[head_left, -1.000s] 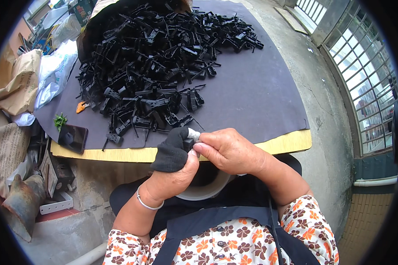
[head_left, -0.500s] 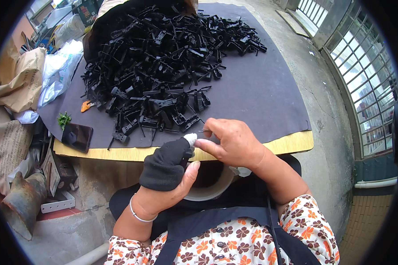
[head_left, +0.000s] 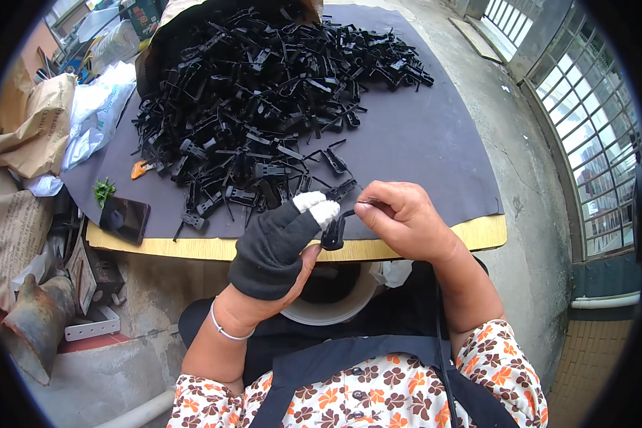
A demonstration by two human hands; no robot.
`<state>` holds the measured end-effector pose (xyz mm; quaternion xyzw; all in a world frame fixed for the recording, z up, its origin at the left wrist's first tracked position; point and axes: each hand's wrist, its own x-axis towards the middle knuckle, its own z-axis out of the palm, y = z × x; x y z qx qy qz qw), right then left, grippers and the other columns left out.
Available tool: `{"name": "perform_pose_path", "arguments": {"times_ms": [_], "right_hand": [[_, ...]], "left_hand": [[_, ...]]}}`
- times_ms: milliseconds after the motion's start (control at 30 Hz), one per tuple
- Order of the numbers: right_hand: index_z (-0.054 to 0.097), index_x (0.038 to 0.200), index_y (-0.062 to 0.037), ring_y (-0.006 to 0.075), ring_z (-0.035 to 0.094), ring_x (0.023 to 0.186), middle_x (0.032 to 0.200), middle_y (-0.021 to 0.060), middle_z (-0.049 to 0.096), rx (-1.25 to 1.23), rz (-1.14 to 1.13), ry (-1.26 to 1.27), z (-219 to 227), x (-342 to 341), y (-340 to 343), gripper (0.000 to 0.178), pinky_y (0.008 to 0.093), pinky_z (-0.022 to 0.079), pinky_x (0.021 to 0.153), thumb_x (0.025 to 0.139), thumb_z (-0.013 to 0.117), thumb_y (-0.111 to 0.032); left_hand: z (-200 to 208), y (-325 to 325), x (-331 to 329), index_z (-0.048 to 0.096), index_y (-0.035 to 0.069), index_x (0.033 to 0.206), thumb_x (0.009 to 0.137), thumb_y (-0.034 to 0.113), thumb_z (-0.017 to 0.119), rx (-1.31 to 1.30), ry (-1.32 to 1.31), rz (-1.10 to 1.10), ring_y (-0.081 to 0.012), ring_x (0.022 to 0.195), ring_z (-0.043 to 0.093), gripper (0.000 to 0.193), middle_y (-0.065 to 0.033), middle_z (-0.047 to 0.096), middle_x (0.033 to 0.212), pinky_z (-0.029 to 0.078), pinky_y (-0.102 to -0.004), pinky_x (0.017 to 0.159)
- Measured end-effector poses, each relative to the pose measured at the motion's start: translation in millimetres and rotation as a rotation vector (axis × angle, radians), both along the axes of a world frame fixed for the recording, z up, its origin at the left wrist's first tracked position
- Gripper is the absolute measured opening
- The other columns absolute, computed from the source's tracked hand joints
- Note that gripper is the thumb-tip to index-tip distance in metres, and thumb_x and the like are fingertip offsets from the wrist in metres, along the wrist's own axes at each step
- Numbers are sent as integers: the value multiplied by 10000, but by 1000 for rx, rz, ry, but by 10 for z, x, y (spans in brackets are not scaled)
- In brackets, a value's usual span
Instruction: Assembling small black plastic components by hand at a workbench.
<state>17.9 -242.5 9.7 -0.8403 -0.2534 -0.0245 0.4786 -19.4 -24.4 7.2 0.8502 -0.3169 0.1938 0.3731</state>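
Note:
My left hand (head_left: 271, 250), in a black fingerless glove with white wraps on two fingertips, is closed around a black plastic part (head_left: 332, 234). The part hangs over the table's near edge, partly hidden by the fingers. Beside it, my right hand (head_left: 405, 222) is bare, with thumb and forefinger pinched together at the part's thin upper end. A small sliver shows between those fingertips, too small to name. Just beyond both hands spreads a large heap of similar black plastic parts (head_left: 264, 100), many with thin strips sticking out.
A grey cloth (head_left: 421, 157) covers the yellow-edged table. On its left lie a dark phone (head_left: 124, 220), a green sprig (head_left: 103, 191) and an orange piece (head_left: 139, 170). Below the table edge stands a pale bucket (head_left: 321, 314). Paper sacks (head_left: 39, 128) crowd the left side.
The left hand has turned and now shows the black part past its fingertips. My right hand has moved right and slightly lower. A few parts at the heap's near edge have shifted.

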Motion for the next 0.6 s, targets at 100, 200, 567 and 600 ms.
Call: {"name": "perform_pose_path", "arguments": {"times_ms": [100, 200, 567, 600], "right_hand": [[587, 820, -6, 81, 428, 566, 627, 3, 501, 111, 119, 300, -49, -24, -27, 78, 251, 360, 521, 856, 594, -75], [588, 841, -5, 30, 412, 641, 684, -54, 516, 199, 206, 477, -79, -36, 1, 98, 229, 363, 557, 886, 568, -90], [597, 894, -56, 211, 488, 490, 588, 26, 449, 77, 339, -538, -82, -173, 262, 247, 337, 376, 449, 704, 749, -93], [599, 885, -57, 212, 483, 485, 585, 27, 443, 79, 341, -551, -104, -165, 267, 226, 339, 373, 446, 710, 741, -84]], "left_hand": [[4, -3, 42, 597, 39, 1111, 715, -53, 640, 71, 85, -110, -291, 902, 615, 408, -133, 626, 1050, 487, -340, 775], [-87, -37, 86, 603, 48, 1073, 725, -20, 665, 55, 117, -224, -294, 824, 610, 359, -121, 630, 972, 490, -352, 728], [-147, -127, 27, 578, -4, 1031, 859, 103, 669, -662, 694, -42, -104, 795, 552, 222, -41, 616, 894, 465, -245, 722], [-151, -120, 22, 577, -9, 1046, 858, 102, 667, -660, 697, -18, -118, 818, 564, 237, -59, 623, 918, 470, -258, 743]]}}
